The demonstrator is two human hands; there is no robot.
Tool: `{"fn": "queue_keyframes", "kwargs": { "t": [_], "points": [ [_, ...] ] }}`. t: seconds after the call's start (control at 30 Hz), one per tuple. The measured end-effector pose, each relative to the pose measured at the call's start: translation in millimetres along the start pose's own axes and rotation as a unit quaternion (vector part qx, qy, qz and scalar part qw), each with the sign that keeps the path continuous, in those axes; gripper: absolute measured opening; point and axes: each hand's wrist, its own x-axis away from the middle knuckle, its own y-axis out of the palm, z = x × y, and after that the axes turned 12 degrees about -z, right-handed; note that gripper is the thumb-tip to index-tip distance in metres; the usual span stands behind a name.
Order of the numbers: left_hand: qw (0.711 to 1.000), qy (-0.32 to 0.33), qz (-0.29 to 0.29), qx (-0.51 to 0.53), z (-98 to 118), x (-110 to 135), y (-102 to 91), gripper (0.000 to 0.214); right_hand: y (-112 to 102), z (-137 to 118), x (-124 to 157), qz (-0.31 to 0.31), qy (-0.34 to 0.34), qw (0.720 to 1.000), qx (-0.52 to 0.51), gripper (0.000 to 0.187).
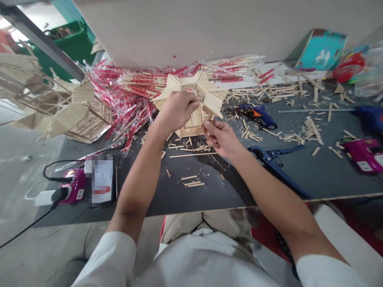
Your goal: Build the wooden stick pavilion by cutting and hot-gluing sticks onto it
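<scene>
At the middle of the table stands a model built of thin wooden sticks (188, 83), with a star-like top of flared roof panels and a stick base below. My left hand (178, 109) is closed over its left and middle part, thumb and forefinger pinched together at the central opening. Close by, my right hand (220, 137) pinches at the model's front right edge with curled fingers. What lies between those fingertips is too small and hidden to make out. Short cut sticks (193, 184) lie on the dark table in front of the model.
A blue glue gun (260, 115) and blue cutting pliers (275, 167) lie to the right. Red-and-clear plastic packs of sticks (128, 85) fill the back. More stick models (72, 115) stand left. A phone (102, 179) and purple power sockets (73, 185), (363, 155) sit near the front.
</scene>
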Motion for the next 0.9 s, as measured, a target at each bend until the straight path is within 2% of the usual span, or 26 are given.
{"fn": "queue_keyframes", "kwargs": {
  "t": [0.3,0.53,0.67,0.9],
  "points": [
    [1.0,-0.008,-0.008,-0.011,3.2,0.2,-0.5,0.032,-2.2,-1.1,-2.1,-0.018,0.032,0.999,-0.033,0.051],
    [1.0,0.005,-0.014,0.025,3.1,0.4,3.6,0.029,-5.5,-2.8,-3.8,-0.029,0.062,0.995,-0.075,0.049],
    [1.0,-0.008,-0.006,0.018,1.0,-0.3,5.3,0.028,-6.2,-1.6,-4.9,-0.02,0.063,0.995,-0.07,0.045],
    [1.0,-0.017,-0.004,0.019,-0.2,-1.7,6.3,0.027,-3.7,0.4,-6.2,-0.006,0.053,0.997,-0.058,0.05]
  ]
}}
